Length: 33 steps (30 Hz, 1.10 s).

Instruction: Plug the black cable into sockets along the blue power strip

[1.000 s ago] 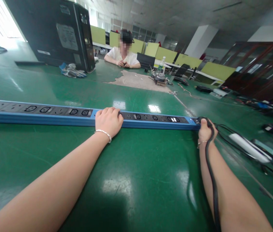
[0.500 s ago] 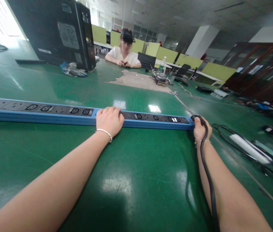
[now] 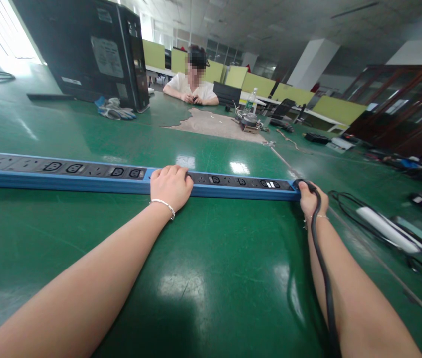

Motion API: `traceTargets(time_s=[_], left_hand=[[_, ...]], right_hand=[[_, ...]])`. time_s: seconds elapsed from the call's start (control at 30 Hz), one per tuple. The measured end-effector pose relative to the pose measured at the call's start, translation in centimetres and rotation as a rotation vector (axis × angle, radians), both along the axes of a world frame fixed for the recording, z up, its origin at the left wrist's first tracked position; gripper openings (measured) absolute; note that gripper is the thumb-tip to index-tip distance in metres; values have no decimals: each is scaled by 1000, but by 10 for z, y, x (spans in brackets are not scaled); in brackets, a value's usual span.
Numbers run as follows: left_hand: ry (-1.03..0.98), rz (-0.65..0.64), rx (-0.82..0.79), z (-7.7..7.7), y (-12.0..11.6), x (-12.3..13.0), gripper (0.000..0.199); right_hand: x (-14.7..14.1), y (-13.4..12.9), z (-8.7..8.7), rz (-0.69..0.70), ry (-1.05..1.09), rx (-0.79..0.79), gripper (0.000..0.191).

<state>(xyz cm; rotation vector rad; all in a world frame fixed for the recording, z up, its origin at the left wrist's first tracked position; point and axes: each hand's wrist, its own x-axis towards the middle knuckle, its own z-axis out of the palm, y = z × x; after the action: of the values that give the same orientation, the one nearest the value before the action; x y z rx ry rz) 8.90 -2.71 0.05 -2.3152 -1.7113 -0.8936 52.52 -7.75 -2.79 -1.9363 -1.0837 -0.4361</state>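
Observation:
A long blue power strip (image 3: 248, 191) with black sockets lies across the green tabletop (image 3: 233, 248), running out of view at the left. My left hand (image 3: 171, 186) is wrapped over its middle, fingers over the far edge. At the strip's right end, my right hand (image 3: 312, 198) grips the end where a thick black cable (image 3: 323, 258) comes out. That cable hangs over my right forearm toward the bottom edge. The fingertips of my right hand are partly hidden behind the cable and the strip's end.
A black computer case (image 3: 95, 54) stands at the back left, with gloves (image 3: 114, 108) beside it. Across the table a person (image 3: 192, 82) sits with hands together. A bottle (image 3: 251, 99) and small parts are behind; cables and a white bar (image 3: 388, 228) lie right.
The strip and both my hands appear shifted very slightly to the right in view. Both hands keep their hold.

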Motion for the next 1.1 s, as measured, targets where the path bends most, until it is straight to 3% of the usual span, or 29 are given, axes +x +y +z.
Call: traceTargets(time_s=[0.23,0.47,0.73,0.87,1.1], left_hand=[[4,-3,-8,1,-1,-1,38],[-9,3,-9,-1,0,0,37],[9,8,-5,0,0,0,38],[10,9,-28,2,-1,0,38],[15,14,-19,1,-1,0,38]], right_hand=[[-22,-10,12,-10,9,-74,50],[-17,-13,13,-6,-116,-163,49],[-24,-13,14,-36,-64,-152,48],[-27,-13,15,-20,-42,-103,41],[-34,-16,25,-55,47,236,55]])
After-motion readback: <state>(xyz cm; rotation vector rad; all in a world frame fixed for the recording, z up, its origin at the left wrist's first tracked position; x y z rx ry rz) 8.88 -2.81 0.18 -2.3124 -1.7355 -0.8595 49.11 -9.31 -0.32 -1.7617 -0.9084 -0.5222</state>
